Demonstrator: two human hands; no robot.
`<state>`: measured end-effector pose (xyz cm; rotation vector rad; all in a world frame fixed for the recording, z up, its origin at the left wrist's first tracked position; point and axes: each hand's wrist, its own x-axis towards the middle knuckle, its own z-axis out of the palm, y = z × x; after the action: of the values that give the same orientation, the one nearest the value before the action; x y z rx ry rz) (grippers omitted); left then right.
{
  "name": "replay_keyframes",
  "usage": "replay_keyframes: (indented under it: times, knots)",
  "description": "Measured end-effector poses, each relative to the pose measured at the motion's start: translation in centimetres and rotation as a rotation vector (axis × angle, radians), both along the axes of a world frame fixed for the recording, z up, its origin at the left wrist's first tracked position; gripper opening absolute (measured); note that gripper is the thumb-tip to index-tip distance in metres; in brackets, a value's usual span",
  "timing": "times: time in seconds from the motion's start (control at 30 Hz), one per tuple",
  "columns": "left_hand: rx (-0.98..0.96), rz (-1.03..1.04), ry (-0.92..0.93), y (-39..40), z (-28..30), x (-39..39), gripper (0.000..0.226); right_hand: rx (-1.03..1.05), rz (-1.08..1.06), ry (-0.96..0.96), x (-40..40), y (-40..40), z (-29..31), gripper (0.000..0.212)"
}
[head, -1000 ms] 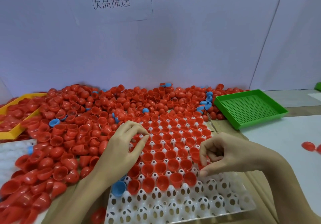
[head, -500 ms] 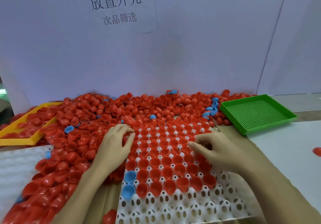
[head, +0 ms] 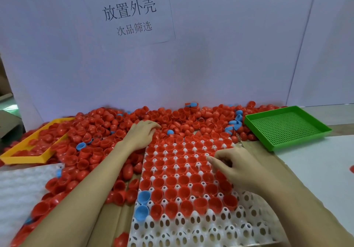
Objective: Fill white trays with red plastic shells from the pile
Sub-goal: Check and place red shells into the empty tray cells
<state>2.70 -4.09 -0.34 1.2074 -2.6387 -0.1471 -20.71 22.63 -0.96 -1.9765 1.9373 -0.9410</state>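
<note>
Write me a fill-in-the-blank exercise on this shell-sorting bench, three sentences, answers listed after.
1. The perforated tray at the far right, with nothing in it, is ____ in colour.
2. Two ____ shells sit at the left edge of the white tray among the red ones.
3. The left hand rests on the pile of red shells, while the right hand is over the ____ tray.

Missing words: green; blue; white

It looked like a small factory sorting bench. A printed sign [head: 132, 15] in Chinese was stuck to the plain white partition [head: 229, 55] behind the work surface. Red shells [head: 107, 124] lay heaped in bulk against it, beside a white tray [head: 191, 233] on cardboard, a green bin [head: 287, 128] and a yellow bin [head: 24, 156].
</note>
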Motion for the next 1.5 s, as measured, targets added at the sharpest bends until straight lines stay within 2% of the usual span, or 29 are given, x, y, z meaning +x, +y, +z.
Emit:
replay_keyframes:
  times: [0.1,0.2,0.27,0.33,0.47,0.53,0.63,0.8,0.93,1.0,1.1,1.17,1.3,1.37,1.5]
  knots:
    - [0.013,0.022,-0.096,-1.4,0.0,-1.2,0.037,-0.008,-0.006,0.006,0.0,0.0,-0.1,0.045]
    - [0.133,0.051,-0.165,-2.2,-0.5,-1.9,0.041,-0.009,0.003,0.004,0.0,0.1,-0.2,0.044]
    - [0.183,0.065,-0.131,-2.4,-0.8,-1.8,0.035,0.0,0.007,0.003,0.1,0.1,-0.1,0.044]
    - [0.148,0.073,-0.084,-2.6,-0.9,-1.6,0.019,-0.001,0.007,-0.001,0.1,0.0,-0.2,0.044]
    - [0.09,0.093,0.002,-2.0,-0.7,-0.9,0.02,-0.001,0.02,-0.006,0.2,0.0,-0.3,0.044]
    - [-0.023,0.083,0.077,-1.4,-0.7,-0.4,0.015,0.003,0.019,-0.004,0.2,0.0,-0.3,0.044]
    - [-0.139,0.051,0.339,0.1,-0.6,0.6,0.014,-0.004,0.014,-0.012,0.3,0.0,-0.1,0.044]
    - [-0.163,0.034,0.636,2.9,-1.2,2.3,0.011,-0.013,0.002,-0.006,0.3,0.1,0.0,0.044]
    - [-0.192,0.103,0.734,4.9,-2.2,4.4,0.014,-0.008,-0.004,0.006,0.4,0.1,0.1,0.044]
    - [-0.231,0.167,0.705,5.5,-2.8,5.5,0.017,-0.005,-0.003,0.014,0.4,0.1,0.1,0.044]
    - [-0.273,0.248,0.536,5.6,-3.1,6.1,0.027,-0.01,-0.005,0.018,0.6,0.0,0.1,0.045]
    - [-0.287,0.181,0.478,5.1,-2.6,5.6,0.026,-0.009,-0.005,0.022,0.6,0.1,0.1,0.045]
    - [-0.081,-0.031,0.465,3.6,-1.0,2.8,0.016,0.001,-0.013,0.041,0.6,0.0,0.0,0.043]
    - [0.031,-0.094,0.386,2.6,-0.7,1.4,0.019,-0.001,-0.016,0.038,0.6,0.0,-0.1,0.043]
    - [0.122,-0.154,0.159,1.3,-0.5,-0.7,0.023,-0.005,-0.014,0.024,0.4,-0.1,-0.4,0.045]
